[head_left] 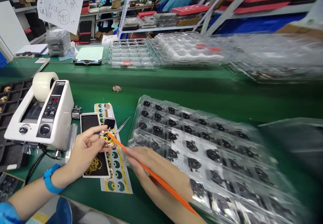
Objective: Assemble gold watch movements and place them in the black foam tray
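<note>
Between its thumb and fingers, my left hand (84, 148) pinches a round gold-rimmed watch case (108, 138) with a yellow and black inside. A long orange stick (161, 181) runs through the grip of my right hand (148, 170), and its tip touches the inside of the watch case. Below the hands lies a sheet of yellow and green die-cut stickers (117, 173). A white-rimmed black box (109, 163) next to it holds thin yellow rings (94, 166). Pointed tweezers (123, 125) stick out just beyond the watch case.
A white tape dispenser (50, 116) stands at left, beside a black compartment tray (10, 129). Clear blister trays of black parts (191, 146) spread across the right. Another round gold part (116, 88) lies farther back. More clear trays (186, 49) line the rear ledge.
</note>
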`<control>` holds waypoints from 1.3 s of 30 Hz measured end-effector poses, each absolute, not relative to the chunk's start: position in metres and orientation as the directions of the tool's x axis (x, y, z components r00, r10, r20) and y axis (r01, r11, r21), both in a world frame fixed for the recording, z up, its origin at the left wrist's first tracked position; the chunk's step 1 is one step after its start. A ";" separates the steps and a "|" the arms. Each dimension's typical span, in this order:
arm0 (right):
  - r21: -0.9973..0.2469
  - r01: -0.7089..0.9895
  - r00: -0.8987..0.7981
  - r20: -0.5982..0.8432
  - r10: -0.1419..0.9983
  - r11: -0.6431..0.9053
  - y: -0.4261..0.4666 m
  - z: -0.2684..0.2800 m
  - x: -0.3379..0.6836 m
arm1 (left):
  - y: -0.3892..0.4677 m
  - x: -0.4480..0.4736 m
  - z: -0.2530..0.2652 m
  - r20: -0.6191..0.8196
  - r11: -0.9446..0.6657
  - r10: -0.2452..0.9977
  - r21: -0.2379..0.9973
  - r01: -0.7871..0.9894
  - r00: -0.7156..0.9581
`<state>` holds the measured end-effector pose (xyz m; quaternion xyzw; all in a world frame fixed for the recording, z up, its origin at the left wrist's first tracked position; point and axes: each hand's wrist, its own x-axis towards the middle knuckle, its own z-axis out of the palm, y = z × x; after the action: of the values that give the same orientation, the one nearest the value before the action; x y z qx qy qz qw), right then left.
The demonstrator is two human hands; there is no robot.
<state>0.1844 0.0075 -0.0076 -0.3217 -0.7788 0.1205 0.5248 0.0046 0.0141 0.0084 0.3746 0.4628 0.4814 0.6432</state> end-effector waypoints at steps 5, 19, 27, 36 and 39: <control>-0.529 0.370 -0.186 0.764 0.618 0.764 0.011 -0.017 0.177 | 0.013 0.009 0.004 -0.257 0.280 0.959 0.926 -0.253 0.121; -0.236 0.425 -0.432 0.796 0.425 0.874 0.012 -0.018 0.183 | 0.019 0.007 0.000 -0.342 0.363 0.931 0.850 -0.381 0.125; -0.649 0.263 -0.156 0.702 0.695 0.714 0.006 -0.018 0.183 | 0.017 0.009 0.002 -0.341 0.364 0.931 0.844 -0.394 0.129; -0.152 0.518 -0.401 0.826 0.396 0.842 0.009 -0.034 0.168 | 0.012 0.015 0.003 -0.349 0.357 0.930 0.783 -0.509 0.115; -0.109 0.514 -0.437 0.821 0.369 0.851 0.009 -0.034 0.169 | 0.014 0.014 0.003 -0.358 0.373 0.924 0.775 -0.510 0.133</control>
<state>0.1690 0.0093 -0.0339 -0.2614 -0.8439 -0.0787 0.4617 0.0136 0.0140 0.0032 0.2443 0.4242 0.5036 0.7119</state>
